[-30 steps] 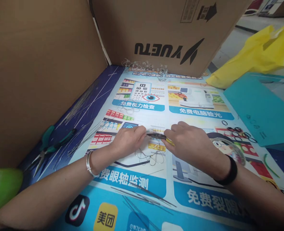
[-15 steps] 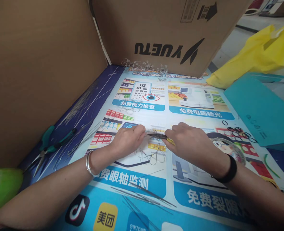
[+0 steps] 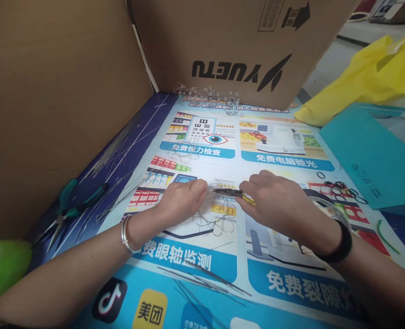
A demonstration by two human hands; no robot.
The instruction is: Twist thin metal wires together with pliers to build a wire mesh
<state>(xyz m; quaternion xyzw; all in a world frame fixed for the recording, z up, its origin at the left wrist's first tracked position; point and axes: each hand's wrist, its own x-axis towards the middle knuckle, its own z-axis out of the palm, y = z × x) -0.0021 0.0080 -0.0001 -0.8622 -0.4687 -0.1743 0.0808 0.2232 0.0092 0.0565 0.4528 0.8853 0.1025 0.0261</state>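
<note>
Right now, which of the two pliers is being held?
The yellow-handled pliers, gripped in the right hand, tips toward the left hand. The green-handled pliers lie untouched far left, beside the cardboard wall.

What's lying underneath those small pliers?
Bent wire loops lie on the printed poster below the pliers; the right hand hides most of their yellow handles and whatever lies beneath it.

Cardboard box [image 3: 223, 45], yellow bag [image 3: 367, 77], green pliers [image 3: 68, 212]
</note>
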